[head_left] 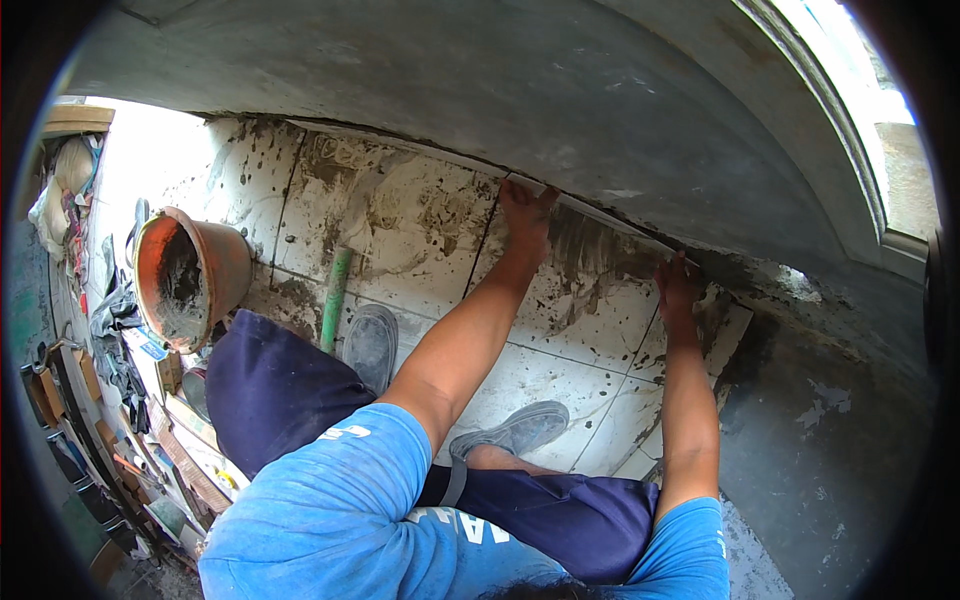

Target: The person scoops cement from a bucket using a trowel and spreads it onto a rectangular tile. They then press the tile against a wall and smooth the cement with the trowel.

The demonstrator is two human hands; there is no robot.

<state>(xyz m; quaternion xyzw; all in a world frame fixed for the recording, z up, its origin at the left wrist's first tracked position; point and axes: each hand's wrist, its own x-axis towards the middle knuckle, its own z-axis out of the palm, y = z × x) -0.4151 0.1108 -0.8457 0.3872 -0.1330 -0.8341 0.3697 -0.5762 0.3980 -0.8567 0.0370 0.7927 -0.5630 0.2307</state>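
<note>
Tile strip along the wall's foot, a hand near each end

The pale, narrow piece lies against the bottom of the grey wall, where that meets the white tiled floor. The left hand is at its left end, thumb and fingers part-spread on the edge. The right hand is near its right end, fingers bent, the tips touching it or just beside it. Whether either hand pinches the strip or merely presses on it, I cannot tell from this angle.

As for progress, a second strip runs along the wall to the left with no hand on it, and it looks already in place. The piece between the hands follows on in much the same line, so I judge it positioned but perhaps not yet settled. A dark, uneven line shows above the strips, apparently unfilled. Beyond the right hand the wall's foot looks rough, and I can make out no strip there, so that stretch seems undone.

Grey and brown smears mark the floor, not wiped away. An orange bucket beside the person's left knee has grey material inside; how much remains is unclear. A green tube is near the left shoe, touched by neither hand.
</note>
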